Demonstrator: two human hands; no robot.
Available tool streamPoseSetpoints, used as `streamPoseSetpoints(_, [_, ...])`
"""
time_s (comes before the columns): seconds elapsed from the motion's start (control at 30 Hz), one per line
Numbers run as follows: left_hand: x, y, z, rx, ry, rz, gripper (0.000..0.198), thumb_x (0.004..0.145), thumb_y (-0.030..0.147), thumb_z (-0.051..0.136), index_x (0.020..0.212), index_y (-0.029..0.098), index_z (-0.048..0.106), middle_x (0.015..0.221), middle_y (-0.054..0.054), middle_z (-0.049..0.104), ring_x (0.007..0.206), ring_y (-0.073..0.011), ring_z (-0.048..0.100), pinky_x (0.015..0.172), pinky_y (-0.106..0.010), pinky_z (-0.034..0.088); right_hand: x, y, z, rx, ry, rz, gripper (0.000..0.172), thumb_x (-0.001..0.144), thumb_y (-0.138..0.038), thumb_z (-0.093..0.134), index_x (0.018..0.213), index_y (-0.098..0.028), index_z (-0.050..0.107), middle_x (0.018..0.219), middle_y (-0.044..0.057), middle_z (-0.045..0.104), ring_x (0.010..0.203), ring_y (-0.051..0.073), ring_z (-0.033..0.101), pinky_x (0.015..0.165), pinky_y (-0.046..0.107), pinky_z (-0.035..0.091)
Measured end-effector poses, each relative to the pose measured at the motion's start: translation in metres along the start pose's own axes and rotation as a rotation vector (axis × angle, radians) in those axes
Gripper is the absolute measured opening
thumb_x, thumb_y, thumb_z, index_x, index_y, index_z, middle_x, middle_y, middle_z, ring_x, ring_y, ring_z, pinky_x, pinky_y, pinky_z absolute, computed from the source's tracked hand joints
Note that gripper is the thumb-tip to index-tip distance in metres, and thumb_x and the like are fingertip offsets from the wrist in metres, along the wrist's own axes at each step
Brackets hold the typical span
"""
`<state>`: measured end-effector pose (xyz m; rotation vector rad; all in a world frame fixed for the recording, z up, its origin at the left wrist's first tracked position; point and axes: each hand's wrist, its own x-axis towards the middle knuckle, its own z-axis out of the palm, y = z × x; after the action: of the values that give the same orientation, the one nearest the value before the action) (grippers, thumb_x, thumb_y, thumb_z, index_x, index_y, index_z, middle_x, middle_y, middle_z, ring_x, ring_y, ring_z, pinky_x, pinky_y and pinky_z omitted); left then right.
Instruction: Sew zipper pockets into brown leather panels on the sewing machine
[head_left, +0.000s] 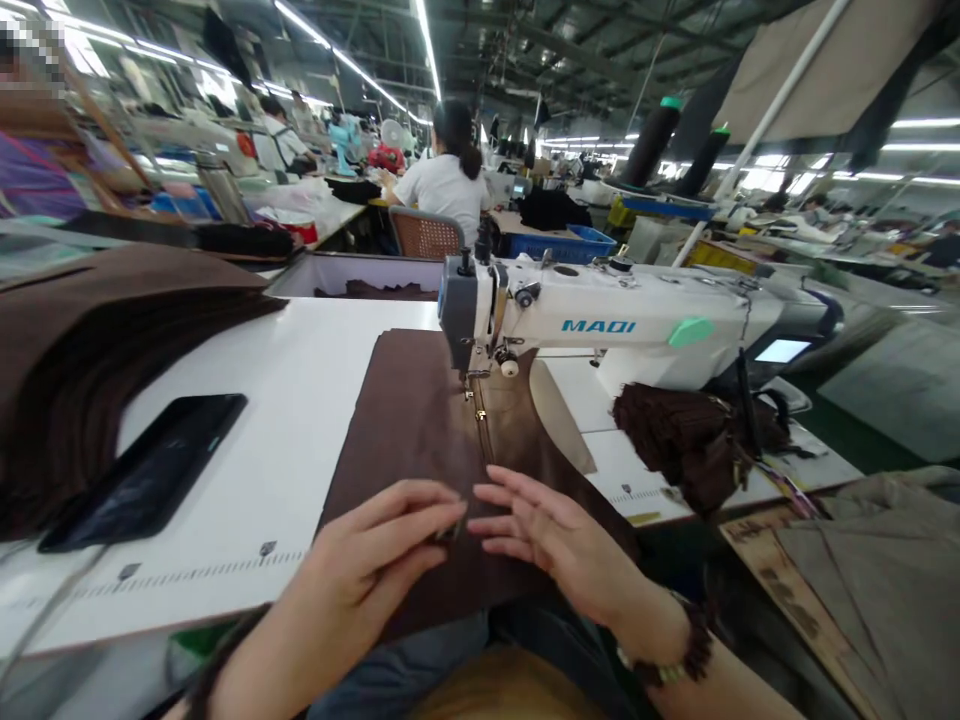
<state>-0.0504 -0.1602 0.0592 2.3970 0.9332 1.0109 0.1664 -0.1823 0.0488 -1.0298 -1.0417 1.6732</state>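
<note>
Dark brown fabric [397, 420] lies under the head of a white sewing machine [577, 310], reaching over the table's front edge. A zipper [482, 420] with a gold-coloured pull runs down the fabric from the needle area. My left hand [382, 545] is over the fabric, its fingers closed on a small dark metallic piece [450, 530] too small and covered to name. Facing it, my right hand [547, 530] has its fingers stretched out and apart, nothing in them, just below the zipper.
A black phone [150, 470] with a cable lies on the white table [300, 400], beside a stack of brown fabric [82, 340]. Bunched brown pieces [682, 435] sit under the machine's right end. Grey cloth [892, 580] is at the right. A person [450, 185] sits ahead.
</note>
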Motion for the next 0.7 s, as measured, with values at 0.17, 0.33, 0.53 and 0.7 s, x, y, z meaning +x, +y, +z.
streamPoseSetpoints(0.17, [0.027, 0.0, 0.057, -0.044, 0.141, 0.002, 0.042, 0.083, 0.015, 0.048, 0.125, 0.02, 0.046, 0.097, -0.005, 0.066, 0.084, -0.0135, 0.063, 0.078, -0.023, 0.052, 0.008, 0.008, 0.006, 0.291, 0.016, 0.035, 0.046, 0.074, -0.035, 0.065, 0.114, -0.016, 0.055, 0.105, 0.008, 0.062, 0.084, 0.012, 0.063, 0.08, 0.026, 0.051])
streamPoseSetpoints(0.33, [0.023, -0.003, 0.058, -0.331, 0.093, -0.344, 0.046, 0.076, 0.023, 0.054, 0.122, 0.018, 0.047, 0.102, -0.003, 0.066, 0.086, -0.0147, 0.064, 0.08, -0.025, 0.052, 0.011, 0.011, -0.009, 0.075, 0.059, -0.04, 0.041, 0.082, -0.032, 0.054, 0.117, -0.011, 0.053, 0.103, 0.011, 0.063, 0.089, 0.016, 0.063, 0.085, 0.034, 0.051])
streamPoseSetpoints(0.53, [0.027, -0.02, 0.033, -0.334, 0.102, -0.564, 0.041, 0.07, 0.037, 0.058, 0.106, 0.017, 0.06, 0.099, -0.004, 0.067, 0.088, -0.0191, 0.064, 0.081, -0.027, 0.051, 0.053, 0.002, -0.077, -1.167, 0.343, -0.554, 0.046, 0.085, -0.011, 0.03, 0.129, -0.012, 0.043, 0.131, 0.013, 0.044, 0.124, 0.019, 0.039, 0.107, 0.041, 0.03])
streamPoseSetpoints(0.7, [0.012, -0.053, 0.03, -0.376, -0.055, -0.68, 0.044, 0.067, 0.05, 0.061, 0.1, 0.021, 0.065, 0.095, -0.003, 0.068, 0.085, -0.0217, 0.065, 0.077, -0.024, 0.052, 0.073, 0.003, -0.122, -1.538, 0.381, -0.347, 0.052, 0.079, -0.002, 0.026, 0.127, -0.006, 0.044, 0.132, 0.017, 0.042, 0.123, 0.022, 0.04, 0.103, 0.047, 0.032])
